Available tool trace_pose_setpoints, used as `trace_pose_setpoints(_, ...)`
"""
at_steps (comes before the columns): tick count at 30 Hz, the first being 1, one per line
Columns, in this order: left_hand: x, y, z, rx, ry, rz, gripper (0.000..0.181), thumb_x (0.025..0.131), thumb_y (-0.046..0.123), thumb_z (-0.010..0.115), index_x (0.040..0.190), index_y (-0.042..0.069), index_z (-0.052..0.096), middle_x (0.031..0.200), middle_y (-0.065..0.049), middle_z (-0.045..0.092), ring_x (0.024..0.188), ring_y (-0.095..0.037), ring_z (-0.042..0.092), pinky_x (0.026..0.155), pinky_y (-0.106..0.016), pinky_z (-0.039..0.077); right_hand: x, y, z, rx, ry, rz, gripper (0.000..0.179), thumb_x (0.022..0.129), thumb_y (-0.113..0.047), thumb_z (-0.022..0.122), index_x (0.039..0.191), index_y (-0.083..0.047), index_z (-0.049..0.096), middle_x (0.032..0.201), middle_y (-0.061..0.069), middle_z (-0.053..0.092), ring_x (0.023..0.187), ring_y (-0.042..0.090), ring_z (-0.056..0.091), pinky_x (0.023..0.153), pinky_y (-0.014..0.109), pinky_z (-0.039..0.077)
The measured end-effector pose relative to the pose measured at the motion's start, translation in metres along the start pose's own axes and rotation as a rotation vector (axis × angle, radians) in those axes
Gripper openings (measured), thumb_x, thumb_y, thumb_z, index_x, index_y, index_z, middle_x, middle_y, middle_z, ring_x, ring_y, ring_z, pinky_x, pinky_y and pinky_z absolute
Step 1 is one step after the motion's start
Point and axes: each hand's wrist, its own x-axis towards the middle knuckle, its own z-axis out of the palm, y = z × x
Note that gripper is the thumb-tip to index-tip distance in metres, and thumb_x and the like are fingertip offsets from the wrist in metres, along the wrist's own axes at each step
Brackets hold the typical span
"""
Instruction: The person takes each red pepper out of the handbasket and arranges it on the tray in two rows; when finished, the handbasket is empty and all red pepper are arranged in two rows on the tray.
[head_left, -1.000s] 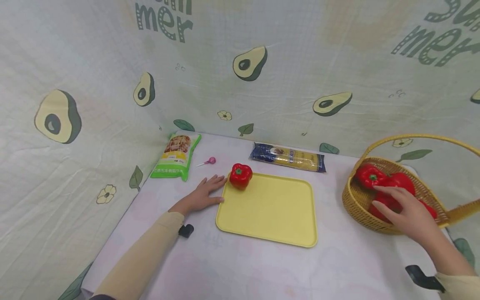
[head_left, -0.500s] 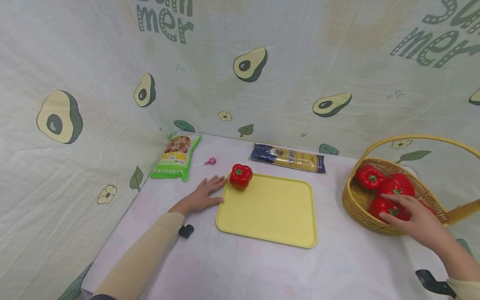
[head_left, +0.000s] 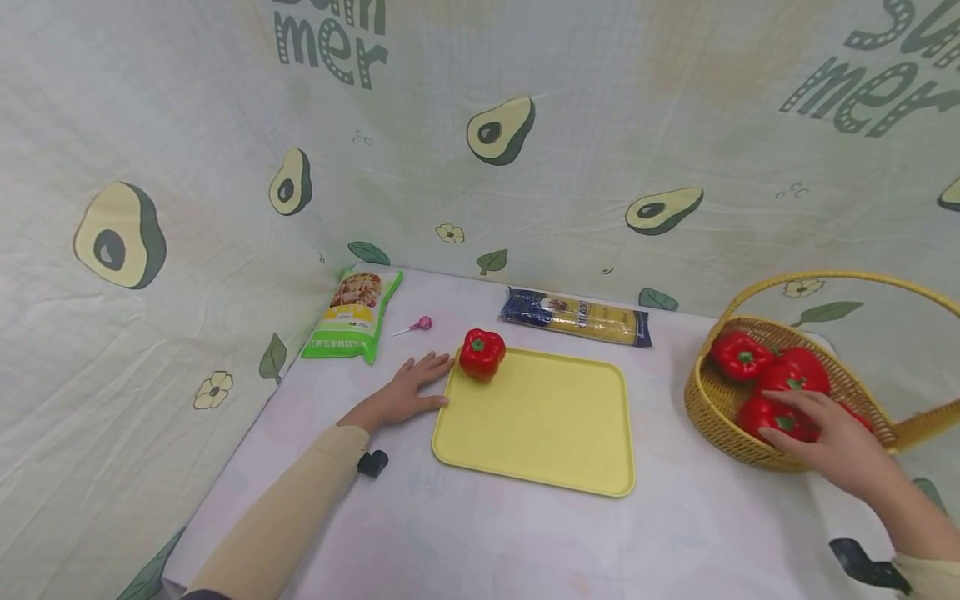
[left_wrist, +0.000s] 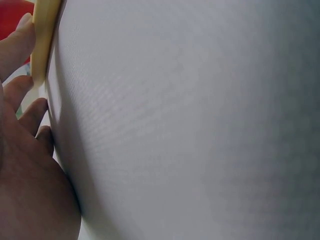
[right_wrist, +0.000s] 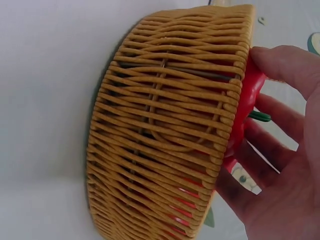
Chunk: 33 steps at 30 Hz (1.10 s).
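A yellow tray (head_left: 536,417) lies on the table with a red bell pepper (head_left: 482,354) standing in its far left corner. My left hand (head_left: 401,392) rests flat with spread fingers at the tray's left edge. The thumb (left_wrist: 20,45) touches the rim in the left wrist view. On the right stands a wicker basket (head_left: 705,417) holding several red bell peppers. My right hand (head_left: 843,437) reaches into it. In the right wrist view, its thumb and fingers curl round a red bell pepper (right_wrist: 250,92) with a green stem, which sits at the basket's rim.
A green food packet (head_left: 352,312) lies at the far left, beside a pink lollipop (head_left: 423,322). Behind the tray is a blue and yellow pasta packet (head_left: 576,317). The basket's tall handle (head_left: 840,273) arches over its contents. A printed cloth (head_left: 570,208) hangs behind the table.
My right hand has moved a little right and down from above the peppers and taken hold of the near one in the basket. My left hand and the tray have not moved.
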Motion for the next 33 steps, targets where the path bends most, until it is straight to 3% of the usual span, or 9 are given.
trace_pose_setpoints(11, 0.0, -0.002, 0.001, 0.0, 0.006, 0.003, 0.081, 0.097, 0.045, 0.066, 0.163, 0.019, 0.027, 0.169, -0.004, 0.022, 0.157, -0.026, 0.003, 0.125, -0.052, -0.005, 0.007, -0.015, 0.007, 0.007, 0.059, -0.009, 0.078, 0.091, -0.049, 0.073, 0.143, 0.004, 0.048, 0.137, 0.043, 0.036, 0.123, 0.064, 0.032, 0.087, 0.083, 0.036)
trace_pose_setpoints(21, 0.001, -0.002, 0.002, 0.013, 0.009, -0.007, 0.081, 0.098, 0.047, 0.065, 0.163, 0.02, 0.026, 0.169, -0.003, 0.022, 0.158, -0.026, 0.002, 0.125, -0.051, -0.005, 0.01, -0.016, 0.011, 0.033, -0.038, 0.038, 0.092, 0.091, -0.054, 0.071, 0.153, 0.003, 0.033, 0.14, 0.044, 0.032, 0.118, 0.064, 0.033, 0.086, 0.08, 0.041)
trace_pose_setpoints(33, 0.001, -0.003, 0.001, 0.006, 0.007, 0.009, 0.08, 0.097, 0.046, 0.065, 0.162, 0.018, 0.027, 0.169, -0.004, 0.023, 0.157, -0.026, 0.004, 0.125, -0.051, -0.005, 0.012, -0.022, 0.017, 0.03, 0.003, 0.081, 0.095, 0.092, -0.061, 0.065, 0.155, 0.001, 0.03, 0.142, 0.044, 0.031, 0.121, 0.066, 0.032, 0.084, 0.082, 0.04)
